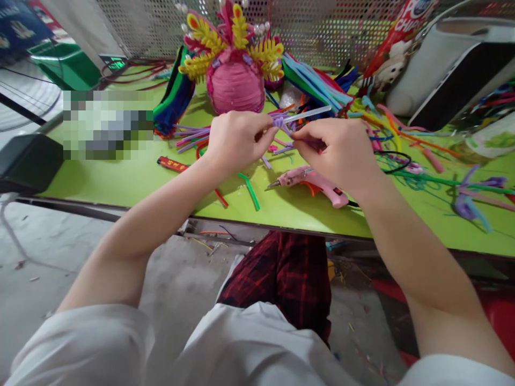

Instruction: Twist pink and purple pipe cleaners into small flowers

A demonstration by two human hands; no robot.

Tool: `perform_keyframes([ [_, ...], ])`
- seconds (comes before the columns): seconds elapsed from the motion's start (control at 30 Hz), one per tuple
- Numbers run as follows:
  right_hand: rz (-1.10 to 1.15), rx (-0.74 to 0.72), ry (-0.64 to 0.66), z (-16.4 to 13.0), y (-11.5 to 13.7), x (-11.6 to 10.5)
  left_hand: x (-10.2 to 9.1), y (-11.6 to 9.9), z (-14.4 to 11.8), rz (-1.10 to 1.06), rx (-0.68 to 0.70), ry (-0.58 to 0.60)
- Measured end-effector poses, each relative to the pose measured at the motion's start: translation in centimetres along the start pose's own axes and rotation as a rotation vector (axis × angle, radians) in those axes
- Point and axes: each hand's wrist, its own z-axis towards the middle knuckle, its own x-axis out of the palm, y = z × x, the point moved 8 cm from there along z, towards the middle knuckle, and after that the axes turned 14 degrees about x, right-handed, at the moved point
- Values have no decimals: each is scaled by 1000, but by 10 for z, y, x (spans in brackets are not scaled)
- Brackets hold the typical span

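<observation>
Above the green table, my left hand (237, 138) pinches a looped purple pipe cleaner (281, 123) between thumb and fingers. My right hand (336, 153) is closed in a pinch at the other end of the same purple strand. A translucent white stick (309, 113), like a hot-glue stick, runs from the purple loops toward the upper right; whether it is held or lies behind them I cannot tell. Below my right hand lies a pink glue gun (311, 182), its metal nozzle pointing left. Loose purple pipe cleaners (195, 138) lie beside my left hand.
A pink wrapped ball with yellow fronds (237, 80) stands at the back. Bundles of coloured pipe cleaners (316, 80) flank it. Cut green pieces (250, 192) and a red cutter-like strip (172, 164) lie near the table's front edge (281, 228). A dark-screened device (462, 86) leans at right.
</observation>
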Motion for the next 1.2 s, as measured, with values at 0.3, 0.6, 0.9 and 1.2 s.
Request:
perform_keyframes([
  [0.3,-137,-48,24,3,1,-13,8,-24,8,46,202,208],
  [0.6,372,78,286,22,-33,-17,-3,-42,5,-26,472,125],
  [0.9,673,280,343,21,-48,11,-16,-31,2,-359,103,-141],
  [1.2,308,96,-21,3,-5,-13,-8,-6,1,-192,-109,-105],
])
